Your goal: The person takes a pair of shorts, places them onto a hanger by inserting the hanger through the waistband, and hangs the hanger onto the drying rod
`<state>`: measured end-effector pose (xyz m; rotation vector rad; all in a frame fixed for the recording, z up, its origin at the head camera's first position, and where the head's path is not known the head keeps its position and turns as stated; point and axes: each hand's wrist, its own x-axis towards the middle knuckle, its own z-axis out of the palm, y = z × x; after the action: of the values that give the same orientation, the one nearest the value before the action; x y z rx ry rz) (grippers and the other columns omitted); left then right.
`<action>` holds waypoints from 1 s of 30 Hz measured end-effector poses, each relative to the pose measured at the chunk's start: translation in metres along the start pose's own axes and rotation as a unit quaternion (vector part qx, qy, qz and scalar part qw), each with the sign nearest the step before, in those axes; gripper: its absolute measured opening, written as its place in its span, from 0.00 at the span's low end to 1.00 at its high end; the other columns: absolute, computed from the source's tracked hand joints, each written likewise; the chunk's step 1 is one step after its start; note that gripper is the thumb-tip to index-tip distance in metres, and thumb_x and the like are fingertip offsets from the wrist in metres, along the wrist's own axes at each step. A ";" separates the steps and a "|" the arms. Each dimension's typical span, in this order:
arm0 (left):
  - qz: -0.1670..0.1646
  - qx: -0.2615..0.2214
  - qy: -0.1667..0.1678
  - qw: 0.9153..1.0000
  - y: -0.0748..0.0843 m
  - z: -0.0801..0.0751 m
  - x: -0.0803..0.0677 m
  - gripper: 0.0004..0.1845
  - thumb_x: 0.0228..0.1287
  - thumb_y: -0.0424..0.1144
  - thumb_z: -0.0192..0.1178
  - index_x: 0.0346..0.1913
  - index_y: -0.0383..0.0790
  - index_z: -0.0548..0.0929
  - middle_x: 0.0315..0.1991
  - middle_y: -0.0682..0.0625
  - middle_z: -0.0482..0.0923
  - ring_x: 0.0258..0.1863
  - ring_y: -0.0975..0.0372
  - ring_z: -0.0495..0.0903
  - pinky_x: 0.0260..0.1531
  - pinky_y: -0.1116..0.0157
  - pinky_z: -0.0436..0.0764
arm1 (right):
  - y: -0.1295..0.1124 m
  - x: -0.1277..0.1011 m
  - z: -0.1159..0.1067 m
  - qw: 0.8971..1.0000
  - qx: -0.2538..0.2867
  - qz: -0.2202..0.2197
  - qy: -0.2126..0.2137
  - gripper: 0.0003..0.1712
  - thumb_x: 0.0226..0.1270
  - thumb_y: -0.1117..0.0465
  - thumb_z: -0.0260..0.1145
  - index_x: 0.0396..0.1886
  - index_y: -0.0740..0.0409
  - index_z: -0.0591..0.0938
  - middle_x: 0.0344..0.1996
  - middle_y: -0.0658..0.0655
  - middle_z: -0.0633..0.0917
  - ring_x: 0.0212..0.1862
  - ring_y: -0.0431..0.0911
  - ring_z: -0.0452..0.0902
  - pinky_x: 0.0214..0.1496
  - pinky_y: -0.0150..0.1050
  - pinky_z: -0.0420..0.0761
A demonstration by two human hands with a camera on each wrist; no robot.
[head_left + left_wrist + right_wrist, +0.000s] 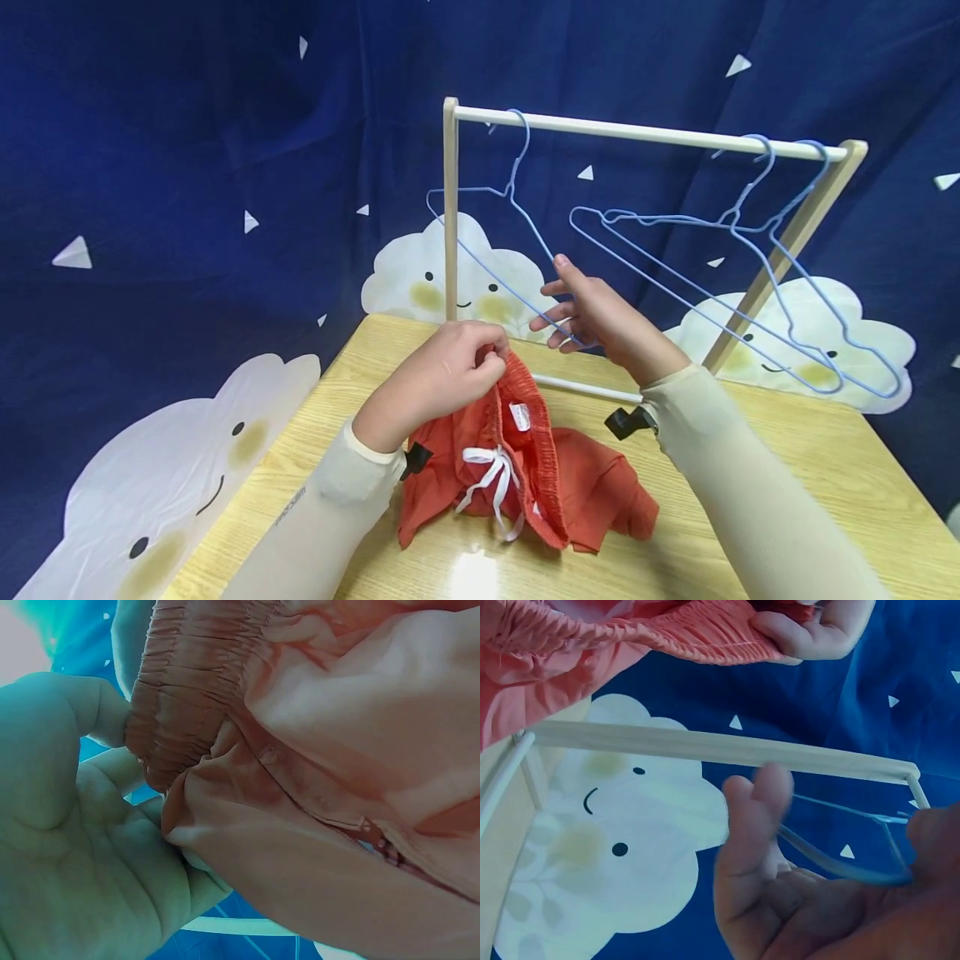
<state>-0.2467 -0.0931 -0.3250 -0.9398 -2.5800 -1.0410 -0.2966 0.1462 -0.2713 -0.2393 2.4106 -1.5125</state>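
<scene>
Red shorts (525, 450) with a gathered elastic waistband and a white drawstring bow are partly raised off the table. My left hand (450, 367) pinches the waistband at one end; the left wrist view shows the waistband (180, 690) between thumb and fingers. A blue wire hanger (512, 190) hangs at the left of the rack. My right hand (600, 317) is at that hanger's right side with its fingers spread. In the right wrist view, the hanger wire (832, 862) passes between thumb and fingers; whether they touch it I cannot tell.
A small rack with a white rail (630, 131) and wooden posts stands at the back of the wooden table (300, 500). Two more blue hangers (731, 221) hang at its right end. Behind is a dark blue curtain (187, 125) with white triangles and smiling clouds.
</scene>
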 end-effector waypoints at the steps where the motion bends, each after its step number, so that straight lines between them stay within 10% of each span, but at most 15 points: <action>1: 0.000 0.000 -0.001 1.000 0.000 0.000 0.000 0.11 0.70 0.34 0.56 0.30 0.50 0.81 0.27 0.54 0.75 0.30 0.61 0.75 0.32 0.62 0.75 | 0.000 0.001 0.001 1.000 -0.001 0.001 0.003 0.54 0.81 0.21 0.38 0.77 0.63 0.71 0.51 0.64 0.92 0.32 0.45 0.86 0.37 0.38 0.84; 12: -0.003 0.001 -0.003 1.000 0.002 -0.001 0.000 0.11 0.70 0.34 0.56 0.30 0.50 0.81 0.27 0.54 0.75 0.29 0.61 0.75 0.32 0.62 0.76 | -0.001 0.002 0.012 0.998 0.015 -0.023 0.049 0.51 0.86 0.27 0.36 0.61 0.69 0.83 0.33 0.53 0.87 0.24 0.43 0.70 0.23 0.34 0.69; 30: -0.007 0.004 -0.002 1.000 -0.002 -0.001 0.000 0.11 0.70 0.33 0.54 0.31 0.49 0.82 0.28 0.53 0.75 0.29 0.60 0.74 0.33 0.61 0.76 | 0.012 -0.043 -0.008 0.995 0.027 -0.053 0.086 0.53 0.84 0.25 0.38 0.65 0.69 0.82 0.30 0.50 0.87 0.23 0.42 0.70 0.24 0.37 0.68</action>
<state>-0.2479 -0.0942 -0.3254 -0.9242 -2.5953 -1.0323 -0.2587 0.1707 -0.2723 -0.2384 2.5195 -1.7074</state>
